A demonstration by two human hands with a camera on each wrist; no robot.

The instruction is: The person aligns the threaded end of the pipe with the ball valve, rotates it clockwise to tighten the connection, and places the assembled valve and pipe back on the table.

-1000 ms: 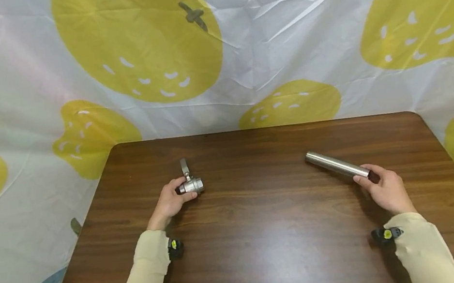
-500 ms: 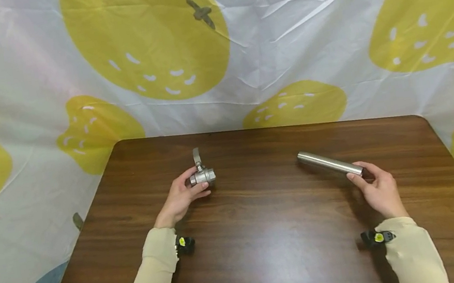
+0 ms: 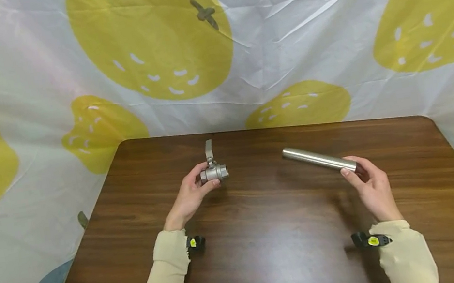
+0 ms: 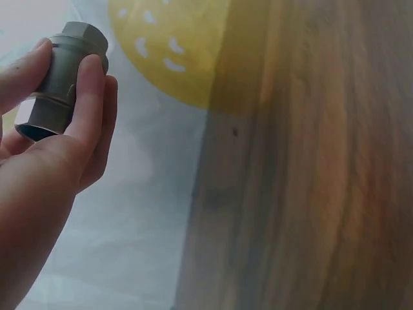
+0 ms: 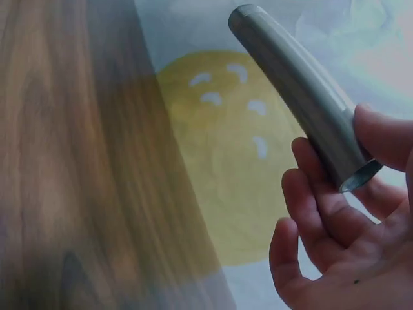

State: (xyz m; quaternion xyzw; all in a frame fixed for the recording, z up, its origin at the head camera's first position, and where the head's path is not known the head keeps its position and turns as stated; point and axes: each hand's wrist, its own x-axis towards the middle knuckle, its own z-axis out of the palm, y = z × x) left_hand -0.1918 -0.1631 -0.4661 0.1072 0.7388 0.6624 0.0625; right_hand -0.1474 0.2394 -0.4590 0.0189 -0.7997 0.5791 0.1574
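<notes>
My left hand (image 3: 190,193) grips a silver ball valve (image 3: 215,173) by its body, thumb on the near side. The valve's lever handle (image 3: 209,149) points up and away, and one threaded end faces right. In the left wrist view the valve body (image 4: 61,74) shows hexagonal ends, with fingers wrapped round it. My right hand (image 3: 375,188) pinches the near end of a straight metal pipe (image 3: 318,159), whose far end points left toward the valve. The right wrist view shows the hollow pipe (image 5: 303,97) between thumb and fingers. A gap separates valve and pipe.
Both hands are over a brown wood-grain table (image 3: 267,233). A white curtain (image 3: 301,18) with yellow fruit prints hangs behind its far edge and along the sides. Each wrist carries a small black camera.
The left hand has carried the valve to the right and a little away. The right hand has brought the pipe leftward, so the gap between the two is smaller.
</notes>
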